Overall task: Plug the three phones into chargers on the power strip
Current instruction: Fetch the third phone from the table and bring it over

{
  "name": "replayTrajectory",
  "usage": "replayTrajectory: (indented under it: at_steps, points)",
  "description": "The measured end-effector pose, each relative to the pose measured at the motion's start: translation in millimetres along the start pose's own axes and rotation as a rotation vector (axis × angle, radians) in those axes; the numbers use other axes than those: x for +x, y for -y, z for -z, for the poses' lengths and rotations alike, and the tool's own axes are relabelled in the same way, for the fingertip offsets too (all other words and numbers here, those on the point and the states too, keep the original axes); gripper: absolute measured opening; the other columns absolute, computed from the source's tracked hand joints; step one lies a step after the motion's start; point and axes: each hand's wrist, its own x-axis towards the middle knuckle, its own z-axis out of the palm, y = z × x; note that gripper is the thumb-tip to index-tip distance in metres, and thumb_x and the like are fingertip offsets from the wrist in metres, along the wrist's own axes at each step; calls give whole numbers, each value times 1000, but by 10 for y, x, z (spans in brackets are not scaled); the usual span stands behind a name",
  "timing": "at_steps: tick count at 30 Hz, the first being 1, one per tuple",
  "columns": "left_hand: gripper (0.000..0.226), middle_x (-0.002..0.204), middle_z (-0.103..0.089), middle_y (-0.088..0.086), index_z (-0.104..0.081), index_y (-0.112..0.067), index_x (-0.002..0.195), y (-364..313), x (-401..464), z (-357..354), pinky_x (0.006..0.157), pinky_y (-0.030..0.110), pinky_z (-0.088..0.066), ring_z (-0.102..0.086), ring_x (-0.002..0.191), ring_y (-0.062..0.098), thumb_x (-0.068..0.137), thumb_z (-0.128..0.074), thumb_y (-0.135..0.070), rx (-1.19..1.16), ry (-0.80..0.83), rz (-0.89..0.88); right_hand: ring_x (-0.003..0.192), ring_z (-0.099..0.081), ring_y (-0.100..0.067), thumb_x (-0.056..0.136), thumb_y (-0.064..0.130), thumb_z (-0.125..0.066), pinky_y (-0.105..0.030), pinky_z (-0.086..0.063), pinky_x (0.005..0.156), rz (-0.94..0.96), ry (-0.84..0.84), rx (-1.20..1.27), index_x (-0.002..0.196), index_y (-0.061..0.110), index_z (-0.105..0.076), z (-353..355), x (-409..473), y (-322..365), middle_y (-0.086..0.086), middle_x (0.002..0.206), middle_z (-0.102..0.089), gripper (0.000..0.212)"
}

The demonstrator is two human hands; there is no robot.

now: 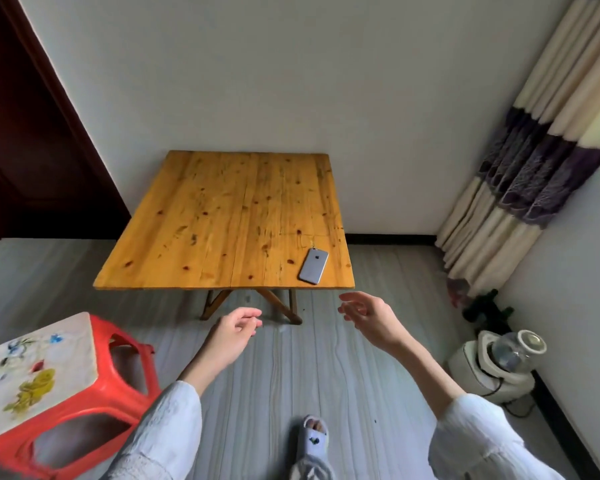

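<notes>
Both arms are reaching forward in white sleeves; the left hand (234, 329) and right hand (368, 315) are hanging empty, fingers loosely curled.

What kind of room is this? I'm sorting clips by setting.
Probably a room in a home: a small wooden folding table against a plain wall, a striped curtain at the right, a red plastic stool, and a kitchen appliance on the floor. One phone lies on the table.

I count one phone (314, 266) | one wooden table (201, 216) | one red stool (84, 393) | two bare hands, left hand (234, 332) and right hand (368, 315) | one slippered foot (314, 434) | one curtain (534, 140) | one dark door (32, 133) | one white appliance (496, 362)
</notes>
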Motion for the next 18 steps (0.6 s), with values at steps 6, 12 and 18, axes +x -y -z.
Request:
replayTrajectory:
  at_steps: [6,12,18]
  points:
    - [29,121,-56,10,-53,-14,120,61,1414,-284,91,28,-41,-53,106,18,92,-47,-20,93,-18,152,118,-54,-25,93,22,-49,-28,-41,94,-52,3,-124,131,11,-45,-24,1443,-437,-11,131,-56,41]
    - [41,136,-45,12,-43,-11,130,258,2487,-762,102,32,-37,-44,124,25,90,-50,-20,241,40,249,141,-19,-29,92,22,-49,-35,-23,113,-83,49,-335,143,14,-24,-184,2393,-987,-12,154,-15,57]
    - [70,150,-23,11,-14,-13,144,539,3293,-1424,110,38,-25,-22,138,26,89,-47,-40,441,-9,126,144,6,-28,93,25,-44,-42,-10,118,-80,160,-560,146,19,-14,-521,3059,-1636,-11,156,2,61]
